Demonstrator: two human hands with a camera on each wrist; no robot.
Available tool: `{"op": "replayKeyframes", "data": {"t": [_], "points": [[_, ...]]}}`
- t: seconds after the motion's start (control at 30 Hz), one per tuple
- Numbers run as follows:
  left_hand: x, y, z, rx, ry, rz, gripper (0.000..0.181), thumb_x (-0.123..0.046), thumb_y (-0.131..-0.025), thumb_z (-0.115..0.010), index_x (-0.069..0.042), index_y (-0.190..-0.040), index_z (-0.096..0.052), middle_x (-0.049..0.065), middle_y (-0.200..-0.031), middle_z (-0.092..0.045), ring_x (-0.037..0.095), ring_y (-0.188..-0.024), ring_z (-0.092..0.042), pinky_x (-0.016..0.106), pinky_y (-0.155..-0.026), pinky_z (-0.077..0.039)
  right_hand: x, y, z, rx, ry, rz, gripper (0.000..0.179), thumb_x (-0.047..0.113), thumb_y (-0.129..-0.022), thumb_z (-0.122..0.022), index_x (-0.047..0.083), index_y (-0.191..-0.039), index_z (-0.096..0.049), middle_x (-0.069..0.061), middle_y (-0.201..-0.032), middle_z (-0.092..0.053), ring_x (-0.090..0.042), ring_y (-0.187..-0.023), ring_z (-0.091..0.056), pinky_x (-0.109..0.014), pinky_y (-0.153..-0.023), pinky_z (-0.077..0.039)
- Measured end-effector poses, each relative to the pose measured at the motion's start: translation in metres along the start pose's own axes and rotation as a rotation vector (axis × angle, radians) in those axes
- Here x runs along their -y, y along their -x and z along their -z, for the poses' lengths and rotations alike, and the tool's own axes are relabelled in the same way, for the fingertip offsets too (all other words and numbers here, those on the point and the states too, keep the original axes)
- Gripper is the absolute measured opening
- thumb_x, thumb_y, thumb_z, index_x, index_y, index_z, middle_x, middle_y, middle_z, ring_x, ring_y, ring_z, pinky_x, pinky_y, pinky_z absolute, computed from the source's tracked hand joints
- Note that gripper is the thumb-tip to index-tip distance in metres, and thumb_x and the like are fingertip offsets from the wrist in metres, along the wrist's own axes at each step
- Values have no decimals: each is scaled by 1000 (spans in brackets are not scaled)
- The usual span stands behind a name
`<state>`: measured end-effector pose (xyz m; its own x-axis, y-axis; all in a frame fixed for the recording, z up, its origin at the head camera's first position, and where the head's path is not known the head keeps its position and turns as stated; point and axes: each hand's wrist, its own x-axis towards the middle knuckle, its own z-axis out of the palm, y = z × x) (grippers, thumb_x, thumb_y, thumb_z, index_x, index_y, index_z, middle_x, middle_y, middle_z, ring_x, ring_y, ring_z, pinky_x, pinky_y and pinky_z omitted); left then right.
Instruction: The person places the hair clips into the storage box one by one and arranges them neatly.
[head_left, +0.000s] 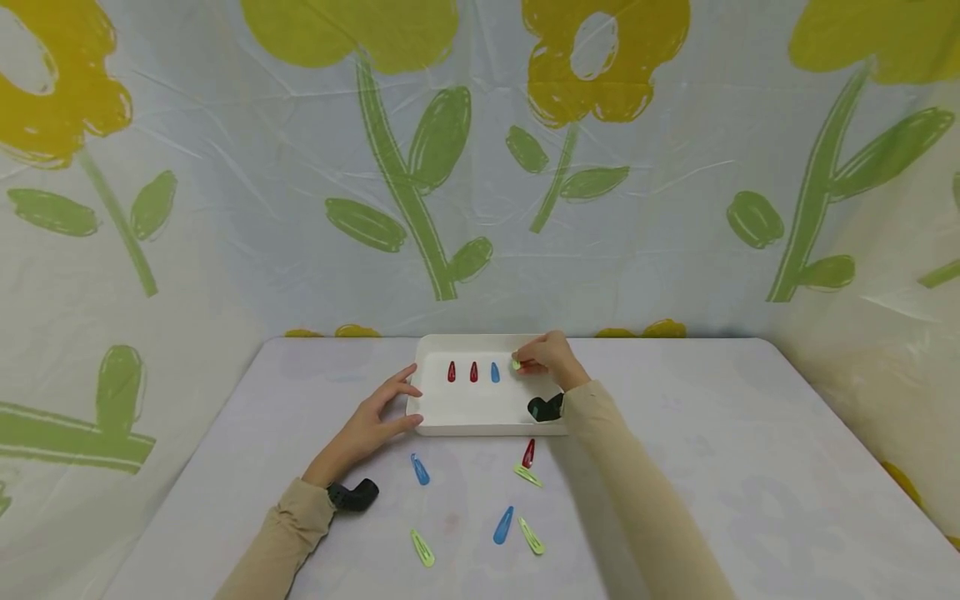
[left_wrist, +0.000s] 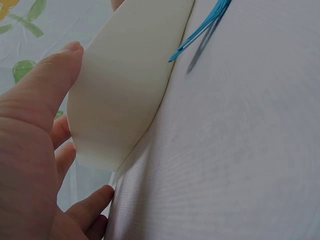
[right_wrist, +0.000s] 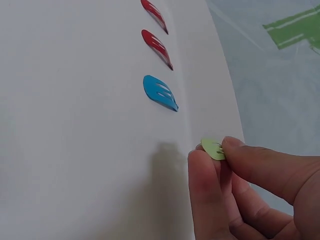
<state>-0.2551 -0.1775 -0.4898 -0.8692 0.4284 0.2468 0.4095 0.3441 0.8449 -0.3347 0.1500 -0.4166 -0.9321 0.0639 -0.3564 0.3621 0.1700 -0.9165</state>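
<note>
On the bench (head_left: 720, 467), the white tray (head_left: 465, 412), at the centre of the frame, is best steadied lightly by the left hand (head_left: 377, 417), whose fingers are spread wide against its left edge. In the right hand (head_left: 551, 357), over the tray's upper right, a lime-green snap hair clip (right_wrist: 210, 148) is pinched between thumb and fingers. It should probably be lowered flat, level with the blue clip (head_left: 495, 372) and two red clips (head_left: 474, 372) to its left, then released without a neighbour being nudged. Its rounded end and part of its slots are exposed; its narrow end is hidden.
</note>
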Motion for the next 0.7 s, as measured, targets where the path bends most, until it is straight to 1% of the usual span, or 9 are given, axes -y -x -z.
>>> {"op": "replayKeyframes", "data": {"t": [0.07, 0.23, 0.53, 0.7], "points": [[0, 1, 0, 1, 3, 10, 37, -32, -92, -74, -17, -123, -60, -12, -161, -26, 18, -150, -15, 55, -119, -15, -1, -1, -1, -9, -12, -14, 21, -5, -83, -76, -11, -101, -65, -11, -79, -67, -17, -61, -66, -28, -64, -59], [1, 1, 1, 1, -3, 14, 38, -34, -92, -73, -18, -123, -60, -13, -161, -26, 19, -150, -15, 56, -119, -15, -4, -5, -2, -29, -8, -33, 18, -6, -82, -77, -10, -96, -66, -10, -76, -66, -16, -59, -66, -26, -59, -58], [0, 1, 0, -4, 5, -3, 37, -28, -91, -74, -17, -123, -60, -7, -162, -27, 24, -151, -15, 58, -118, -16, -7, -5, -5, -61, 30, -76, 21, -6, -79, -80, -10, -96, -67, -13, -75, -69, -17, -56, -67, -27, -59, -59], [0, 2, 0, -8, 25, -23, 36, -21, -91, -75, -14, -122, -60, 0, -162, -27, 29, -150, -15, 61, -117, -15, -10, -4, -5, -59, 51, -44, 19, -7, -78, -80, -10, -93, -68, -14, -74, -69, -17, -54, -66, -27, -57, -58]]}}
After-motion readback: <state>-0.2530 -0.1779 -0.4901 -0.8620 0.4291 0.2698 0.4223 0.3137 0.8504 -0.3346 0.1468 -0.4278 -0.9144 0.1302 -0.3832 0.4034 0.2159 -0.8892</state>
